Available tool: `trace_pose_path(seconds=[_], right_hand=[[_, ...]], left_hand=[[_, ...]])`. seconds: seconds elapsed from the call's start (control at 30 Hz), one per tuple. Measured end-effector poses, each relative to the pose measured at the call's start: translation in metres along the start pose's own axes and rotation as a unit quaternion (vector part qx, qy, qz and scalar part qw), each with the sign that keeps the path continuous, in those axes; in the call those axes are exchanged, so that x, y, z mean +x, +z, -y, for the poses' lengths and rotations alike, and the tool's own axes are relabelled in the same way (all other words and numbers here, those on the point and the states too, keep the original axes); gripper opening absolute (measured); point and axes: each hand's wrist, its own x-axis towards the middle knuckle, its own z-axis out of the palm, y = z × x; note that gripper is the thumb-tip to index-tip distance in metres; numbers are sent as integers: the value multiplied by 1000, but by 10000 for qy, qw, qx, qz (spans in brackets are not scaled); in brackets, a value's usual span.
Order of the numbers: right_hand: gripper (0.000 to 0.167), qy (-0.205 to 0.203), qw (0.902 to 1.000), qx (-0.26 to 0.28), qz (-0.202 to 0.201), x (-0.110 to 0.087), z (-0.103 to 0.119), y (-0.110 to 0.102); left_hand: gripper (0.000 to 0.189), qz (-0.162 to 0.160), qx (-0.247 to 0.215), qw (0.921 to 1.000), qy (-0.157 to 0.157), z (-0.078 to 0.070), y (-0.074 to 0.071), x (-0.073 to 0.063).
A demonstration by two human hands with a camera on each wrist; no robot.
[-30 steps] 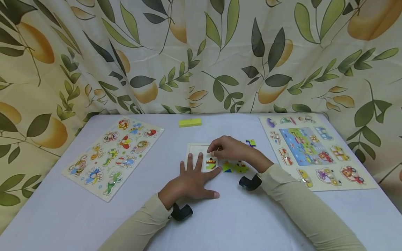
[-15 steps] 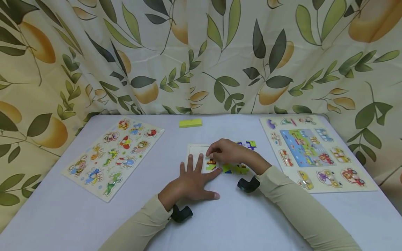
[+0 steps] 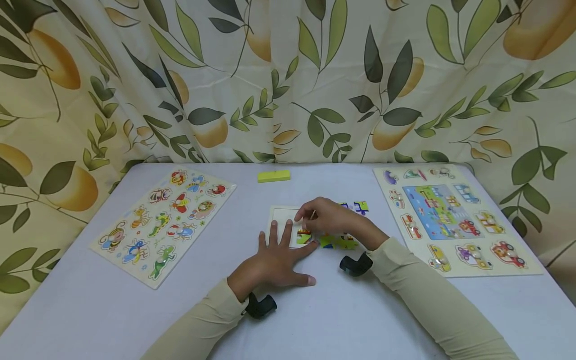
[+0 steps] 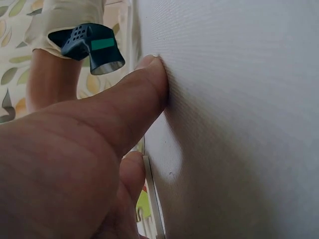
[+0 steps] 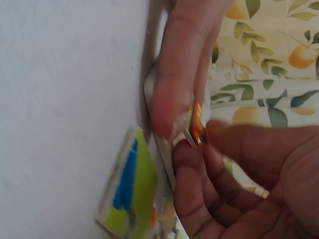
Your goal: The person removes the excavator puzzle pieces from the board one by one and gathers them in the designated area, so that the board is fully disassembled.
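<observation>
My left hand (image 3: 275, 260) lies with fingers spread, its fingertips over the near edge of a small white puzzle tray (image 3: 281, 214). At the tray's right side, my right hand (image 3: 327, 219) has curled fingers; thumb and fingertips pinch a small jigsaw piece (image 5: 197, 123) with orange, red and green print in the right wrist view. Below those fingertips, printed pieces (image 3: 304, 236) sit in the tray's near right corner. The left thumb (image 4: 149, 79) touches the white cloth. Loose green-and-blue jigsaw pieces (image 3: 337, 242) lie right of the tray, partly hidden by the right hand.
Further loose pieces (image 3: 361, 207) lie behind the right hand. An insect peg board (image 3: 164, 220) is at the left, a vehicle peg board (image 3: 450, 220) at the right. A yellow-green block (image 3: 274, 176) lies at the back of the white-covered table (image 3: 112, 310), before a patterned curtain (image 3: 252, 75).
The right hand has shifted slightly left over the tray, its fingertips still at the same corner. The left hand keeps its place.
</observation>
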Motion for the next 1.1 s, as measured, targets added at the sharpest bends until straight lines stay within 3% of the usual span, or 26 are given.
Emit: trace_pose_path(seconds=[0.23, 0.53, 0.73, 1.1], right_hand=[[13, 126, 9998, 132, -117, 0, 0, 2], [13, -116, 9985, 362, 385, -3, -3, 1], [15, -319, 9968, 533, 494, -5, -3, 1], [16, -354, 9981, 445, 220, -6, -5, -4]], left_hand=[[79, 28, -13, 10000, -9, -1, -1, 0], [79, 3, -40, 10000, 38, 0, 0, -1], [79, -12, -27, 10000, 42, 0, 0, -1], [78, -19, -65, 10000, 34, -1, -1, -3]])
